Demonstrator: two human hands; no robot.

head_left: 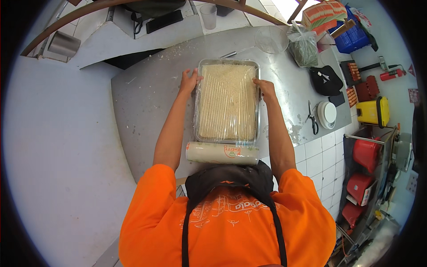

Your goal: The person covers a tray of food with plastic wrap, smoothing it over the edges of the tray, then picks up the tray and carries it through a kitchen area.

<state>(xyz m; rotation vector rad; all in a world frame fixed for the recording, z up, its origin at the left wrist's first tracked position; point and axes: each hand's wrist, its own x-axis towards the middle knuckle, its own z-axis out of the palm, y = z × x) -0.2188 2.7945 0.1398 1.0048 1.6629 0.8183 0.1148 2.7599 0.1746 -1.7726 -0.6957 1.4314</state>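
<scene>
A rectangular metal tray point(196, 107) lies before me, filled with a pale, crumbly layer point(227, 102). Clear cling film point(222, 120), with lengthwise wrinkles, stretches over the tray from its roll point(218, 153) at the near end. At the tray's far left side, my left hand point(189, 82) has its fingers bent at the film's edge. Opposite it, my right hand point(265, 88) pinches the film at the right rim, thumb and fingers closed. Both hands are beside the tray's upper half; the fingertips are partly hidden against film and rim.
The tray rests on a metal table point(155, 98). On the right are scissors point(312, 118), a white round scale point(327, 113), and a black pouch point(326, 81). A round strainer point(271, 40) and a plastic bag of green stuff point(303, 46) lie at the far right.
</scene>
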